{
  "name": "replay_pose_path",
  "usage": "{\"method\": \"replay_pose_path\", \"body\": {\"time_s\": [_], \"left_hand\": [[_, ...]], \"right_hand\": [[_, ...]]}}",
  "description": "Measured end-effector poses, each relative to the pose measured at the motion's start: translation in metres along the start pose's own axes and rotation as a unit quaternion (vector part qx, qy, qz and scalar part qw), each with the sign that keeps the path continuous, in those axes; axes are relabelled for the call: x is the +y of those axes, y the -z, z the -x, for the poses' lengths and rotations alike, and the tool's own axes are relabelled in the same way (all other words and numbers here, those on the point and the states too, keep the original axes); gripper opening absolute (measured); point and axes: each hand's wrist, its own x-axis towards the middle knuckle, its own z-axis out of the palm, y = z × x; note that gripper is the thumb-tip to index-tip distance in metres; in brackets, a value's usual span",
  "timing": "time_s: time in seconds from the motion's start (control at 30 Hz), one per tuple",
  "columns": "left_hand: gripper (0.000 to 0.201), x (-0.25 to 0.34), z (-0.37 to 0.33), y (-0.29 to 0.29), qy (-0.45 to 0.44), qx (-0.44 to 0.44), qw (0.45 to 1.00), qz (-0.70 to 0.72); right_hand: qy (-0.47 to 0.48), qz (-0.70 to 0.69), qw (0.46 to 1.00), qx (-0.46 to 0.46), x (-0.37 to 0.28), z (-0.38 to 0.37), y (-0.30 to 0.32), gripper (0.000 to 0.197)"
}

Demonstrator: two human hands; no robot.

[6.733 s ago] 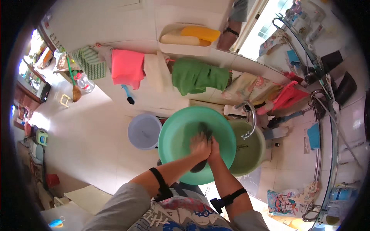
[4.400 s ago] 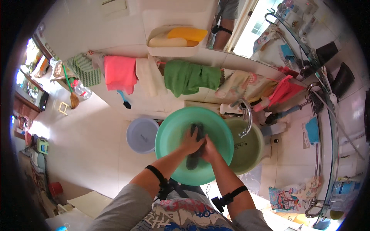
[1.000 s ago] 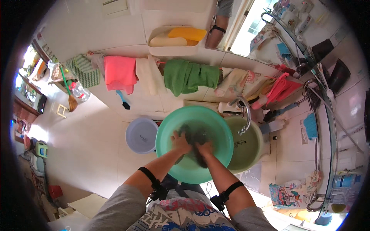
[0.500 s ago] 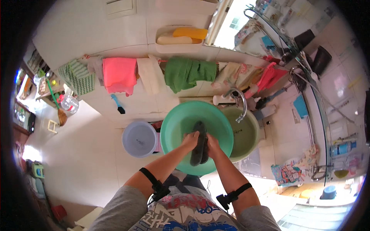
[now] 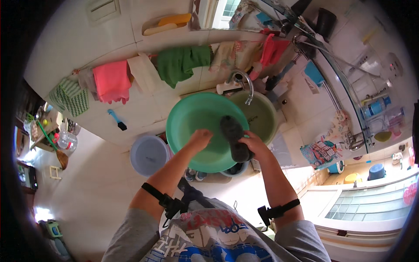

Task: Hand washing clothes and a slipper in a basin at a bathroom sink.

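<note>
In my right hand (image 5: 255,146) is a dark grey shoe (image 5: 232,133), gripped at its edge, with its long sole-shaped face showing. It hangs tilted over the right side of a large green basin (image 5: 174,118). Another dark part shows behind its lower end; whether that is a second shoe I cannot tell. My left hand (image 5: 200,139) is apart from the shoe, above the middle of the basin, its fingers curled in with nothing visible in them. Pale, cloudy water (image 5: 205,115) seems to fill the basin.
A sink (image 5: 264,115) with a curved chrome tap (image 5: 249,89) sits right behind the basin. A pale blue bucket (image 5: 149,155) stands at left. Cloths, including a green towel (image 5: 183,63), hang along the wall above. A glass shelf (image 5: 349,91) runs down the right.
My left hand has let go of the shoe and moved left. My right hand has carried the shoe toward the basin's right side. The whole view has shifted and turned slightly.
</note>
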Motion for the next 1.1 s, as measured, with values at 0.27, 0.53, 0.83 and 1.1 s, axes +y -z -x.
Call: {"method": "replay_pose_path", "body": {"time_s": [0.27, 0.53, 0.83, 1.1], "left_hand": [[0.022, 0.001, 0.049, -0.034, -0.131, 0.025, 0.975, -0.177], [0.016, -0.006, 0.087, -0.052, -0.174, 0.067, 0.943, -0.276], [0.013, 0.007, 0.115, -0.067, -0.153, 0.106, 0.922, -0.341], [0.011, 0.0, 0.135, -0.042, -0.137, 0.142, 0.909, -0.368]], "right_hand": [[0.084, -0.113, 0.989, -0.048, 0.024, 0.107, 0.09, 0.048], [0.021, -0.095, 0.994, 0.053, 0.085, 0.161, 0.172, 0.047], [0.04, 0.299, 0.892, 0.338, 0.186, 0.032, 0.221, 0.037], [-0.013, 0.158, 0.97, 0.184, 0.142, 0.06, 0.173, 0.031]]}}
